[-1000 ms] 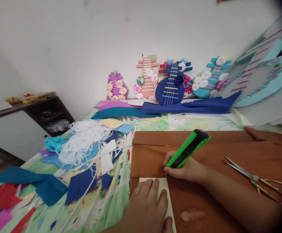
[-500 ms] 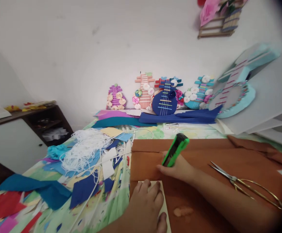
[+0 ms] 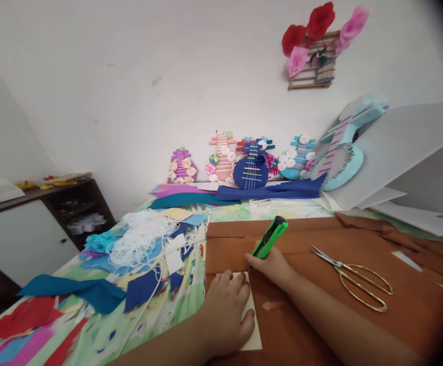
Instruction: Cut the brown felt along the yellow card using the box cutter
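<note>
Left hand (image 3: 229, 310) lies spread on cream card (image 3: 255, 333); right hand (image 3: 273, 265) grips green cutter (image 3: 270, 239); brown sheet's (image 3: 278, 338) cutting looks unfinished.

The cutter (image 3: 270, 239) looks smooth plastic, the scissors (image 3: 337, 264) glossy metal, the brown sheet (image 3: 299, 246) matt.

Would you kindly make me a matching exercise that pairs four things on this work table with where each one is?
Things:
1. Green-and-black cutter
2. Scissors
3. Cream card
4. White string

Places:
A. Under the spread left hand
B. In a tangled heap on the coloured scraps, left of the brown sheet
C. Gripped in the right hand
D. Lying on the brown sheet, touched by neither hand

Right pairs: 1-C, 2-D, 3-A, 4-B
</note>
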Action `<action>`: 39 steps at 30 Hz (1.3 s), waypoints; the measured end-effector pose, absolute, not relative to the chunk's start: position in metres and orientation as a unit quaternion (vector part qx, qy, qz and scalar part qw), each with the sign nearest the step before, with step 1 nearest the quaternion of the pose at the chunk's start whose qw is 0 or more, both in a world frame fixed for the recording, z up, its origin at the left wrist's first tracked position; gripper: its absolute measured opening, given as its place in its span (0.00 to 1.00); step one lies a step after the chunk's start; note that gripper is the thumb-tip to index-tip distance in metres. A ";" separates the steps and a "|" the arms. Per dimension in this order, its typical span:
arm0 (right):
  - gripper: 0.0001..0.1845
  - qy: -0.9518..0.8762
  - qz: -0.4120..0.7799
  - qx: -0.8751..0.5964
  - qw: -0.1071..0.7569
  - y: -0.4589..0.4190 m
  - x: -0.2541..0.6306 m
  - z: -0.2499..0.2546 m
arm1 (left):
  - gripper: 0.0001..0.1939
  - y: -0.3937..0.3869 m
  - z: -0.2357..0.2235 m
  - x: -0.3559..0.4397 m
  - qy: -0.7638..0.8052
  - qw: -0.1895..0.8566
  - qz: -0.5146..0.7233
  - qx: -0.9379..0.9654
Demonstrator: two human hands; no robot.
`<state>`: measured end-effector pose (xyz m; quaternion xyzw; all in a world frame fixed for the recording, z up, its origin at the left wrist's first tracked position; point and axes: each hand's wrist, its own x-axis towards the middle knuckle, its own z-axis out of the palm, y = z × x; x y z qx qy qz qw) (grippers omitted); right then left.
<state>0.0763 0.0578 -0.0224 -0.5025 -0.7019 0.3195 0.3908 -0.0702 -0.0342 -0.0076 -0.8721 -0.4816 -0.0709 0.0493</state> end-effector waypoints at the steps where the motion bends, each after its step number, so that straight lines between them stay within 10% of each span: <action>1: 0.15 -0.705 0.317 -0.496 0.396 0.058 0.077 -0.023 | 0.23 -0.035 -0.007 -0.070 -0.479 0.055 -0.065 -0.874; 39: 0.14 -0.758 0.310 -0.463 0.339 0.049 0.073 -0.018 | 0.20 -0.017 -0.015 -0.072 -0.463 -0.009 -0.098 -0.881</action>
